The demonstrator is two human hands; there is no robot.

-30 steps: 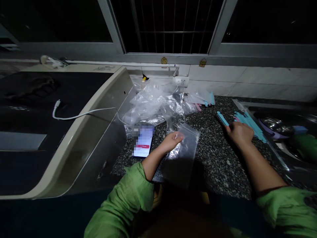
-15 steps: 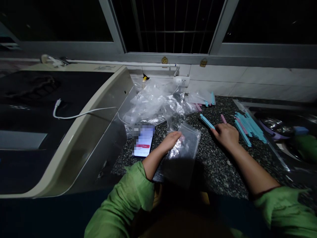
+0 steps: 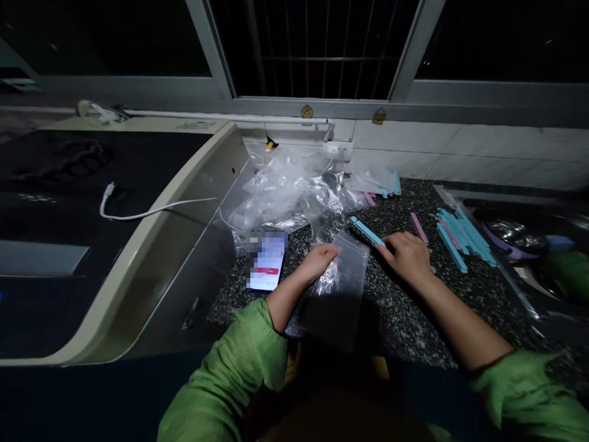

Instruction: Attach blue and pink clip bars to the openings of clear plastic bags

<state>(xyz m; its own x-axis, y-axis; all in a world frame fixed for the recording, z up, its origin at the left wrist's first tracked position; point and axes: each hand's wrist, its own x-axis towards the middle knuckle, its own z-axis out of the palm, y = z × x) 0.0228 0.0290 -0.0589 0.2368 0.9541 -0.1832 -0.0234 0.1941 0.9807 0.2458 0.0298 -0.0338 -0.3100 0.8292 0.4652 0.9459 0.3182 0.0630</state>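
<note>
Now the right hand (image 3: 407,255), pinching a blue strip (image 3: 367,231), has come away from the loose strips (image 3: 467,233) toward the clear bag (image 3: 343,288) gripped in the left hand (image 3: 317,261), bringing the strip near its top edge, though outside it.

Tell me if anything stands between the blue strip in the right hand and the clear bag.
Nothing visible does: only speckled counter shows in the gap between the blue strip, held in the right hand, and the clear bag in the left hand.
</note>
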